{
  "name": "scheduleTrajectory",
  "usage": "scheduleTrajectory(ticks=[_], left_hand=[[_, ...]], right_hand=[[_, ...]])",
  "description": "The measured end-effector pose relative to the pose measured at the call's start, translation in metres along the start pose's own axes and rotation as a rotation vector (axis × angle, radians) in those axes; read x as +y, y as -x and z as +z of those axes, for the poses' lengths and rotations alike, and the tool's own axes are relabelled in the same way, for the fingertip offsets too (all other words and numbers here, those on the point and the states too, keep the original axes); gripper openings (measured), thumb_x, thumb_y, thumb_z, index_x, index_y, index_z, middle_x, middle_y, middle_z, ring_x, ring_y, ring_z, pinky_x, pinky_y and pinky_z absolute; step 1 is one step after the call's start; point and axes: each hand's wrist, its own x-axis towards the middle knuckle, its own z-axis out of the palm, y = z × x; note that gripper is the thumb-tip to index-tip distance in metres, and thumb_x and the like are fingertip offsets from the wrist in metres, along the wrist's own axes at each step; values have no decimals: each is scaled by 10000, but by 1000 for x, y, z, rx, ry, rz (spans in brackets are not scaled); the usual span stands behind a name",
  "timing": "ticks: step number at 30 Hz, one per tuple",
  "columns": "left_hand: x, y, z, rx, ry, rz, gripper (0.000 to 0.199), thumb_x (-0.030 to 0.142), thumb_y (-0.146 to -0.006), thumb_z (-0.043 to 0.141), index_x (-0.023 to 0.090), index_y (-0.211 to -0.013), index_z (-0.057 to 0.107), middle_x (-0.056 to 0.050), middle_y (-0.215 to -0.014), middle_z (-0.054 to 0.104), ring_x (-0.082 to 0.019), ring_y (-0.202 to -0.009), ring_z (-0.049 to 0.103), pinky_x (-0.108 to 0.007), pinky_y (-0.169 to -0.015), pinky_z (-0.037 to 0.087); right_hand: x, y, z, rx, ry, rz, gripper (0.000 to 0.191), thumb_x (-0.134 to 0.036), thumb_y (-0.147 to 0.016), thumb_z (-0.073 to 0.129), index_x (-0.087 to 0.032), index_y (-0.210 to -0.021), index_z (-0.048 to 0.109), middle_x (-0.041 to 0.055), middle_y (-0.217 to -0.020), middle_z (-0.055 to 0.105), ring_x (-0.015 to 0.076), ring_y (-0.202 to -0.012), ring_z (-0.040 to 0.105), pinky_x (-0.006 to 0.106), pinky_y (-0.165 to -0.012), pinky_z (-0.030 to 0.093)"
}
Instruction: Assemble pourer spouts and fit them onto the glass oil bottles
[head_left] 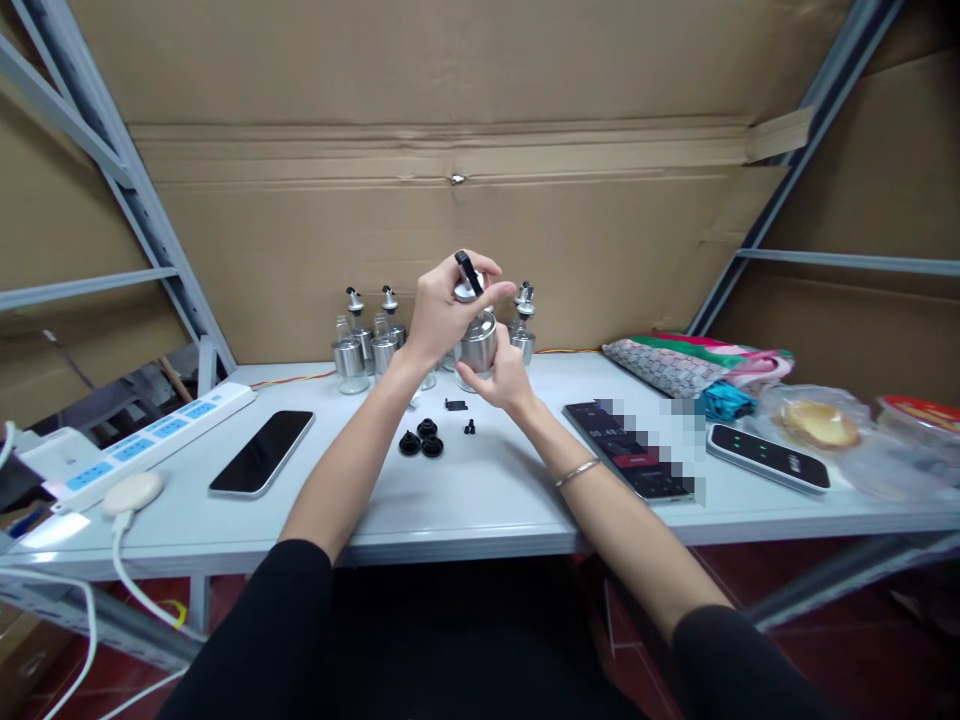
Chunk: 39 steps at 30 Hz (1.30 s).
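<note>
In front of me, above the table, a glass bottle with a metal sleeve is held up between both hands. My right hand is closed around its lower body. At its top, my left hand grips the silver pourer top with a black lever, fingers and thumb on either side. The joint between top and bottle is partly hidden by the fingers. Below the hands lie several round black caps, a flat black piece and some tiny black parts.
Similar bottles stand behind, some with pourer tops, and another is to the right. A dark phone and power strip lie left. Rightward are a lit phone, a black-faced device, a patterned bag and food containers.
</note>
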Motion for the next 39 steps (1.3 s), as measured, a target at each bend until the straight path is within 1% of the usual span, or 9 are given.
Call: scheduleTrajectory(ticks=[5, 9, 12, 16, 19, 25, 32, 36, 39], left_hand=[[-19, 10, -6, 23, -365, 113, 194, 381, -882, 530, 210, -833, 609, -23, -792, 624, -129, -699, 576, -279, -631, 439], [-29, 16, -5, -74, -492, -36, 139, 318, -863, 559, 189, -869, 612, -54, -894, 644, -183, -859, 591, -299, -714, 460], [-31, 20, 1, -217, -475, -202, 104, 224, -851, 552, 175, -923, 611, -78, -995, 635, -193, -881, 601, -297, -736, 465], [-31, 29, 10, -374, -434, -255, 130, 125, -837, 509, 173, -910, 606, -68, -989, 627, -196, -873, 604, -289, -731, 459], [-34, 33, 12, -380, -410, -256, 163, 70, -827, 469, 165, -866, 596, -67, -970, 619, -188, -863, 598, -282, -735, 455], [-43, 38, 10, -360, -413, -275, 191, 33, -801, 441, 167, -811, 577, -73, -961, 606, -189, -852, 594, -283, -735, 452], [-58, 54, 14, -386, -466, -320, 199, 24, -796, 421, 173, -805, 553, -79, -960, 602, -189, -830, 601, -279, -713, 449], [-70, 63, 20, -353, -436, -379, 164, 42, -807, 433, 170, -815, 535, -81, -991, 596, -159, -828, 604, -256, -725, 457], [-80, 70, 23, -367, -404, -392, 179, 23, -787, 444, 167, -843, 534, -105, -1126, 576, -159, -926, 609, -260, -785, 469]], right_hand=[[-1, 0, 5, -95, 89, 70, 655, -489, -737, 588, -131, -1241, 369, 118, -907, 659, 270, -727, 648, 363, -655, 493], [9, 0, 14, -123, 31, 223, 645, -478, -763, 584, -132, -1248, 336, 167, -1039, 631, 296, -879, 636, 406, -754, 489], [26, 2, 24, -146, -74, 302, 662, -444, -783, 588, -118, -1267, 275, 197, -1158, 566, 264, -1002, 601, 404, -865, 464], [48, 6, 38, -211, -130, 305, 688, -402, -794, 600, -154, -1302, 208, 190, -1257, 486, 225, -1130, 529, 414, -979, 400], [55, 5, 39, -193, -53, 273, 663, -413, -798, 597, -174, -1313, 255, 171, -1274, 444, 227, -1204, 454, 414, -1010, 371], [57, 4, 26, -117, 235, 335, 602, -567, -758, 578, -160, -1196, 510, 188, -1221, 407, 343, -1187, 414, 517, -925, 403], [63, 8, 26, -284, 217, 366, 530, -516, -838, 499, -194, -1259, 503, 195, -1426, 248, 353, -1339, 257, 544, -985, 353], [55, 6, 25, -217, 243, 321, 451, -359, -763, 650, -158, -1156, 556, 183, -1306, 381, 311, -1227, 410, 467, -955, 413], [49, 5, 26, -338, 169, 231, 333, -213, -779, 627, -117, -1094, 579, 136, -1088, 538, 216, -1024, 557, 358, -923, 450]])
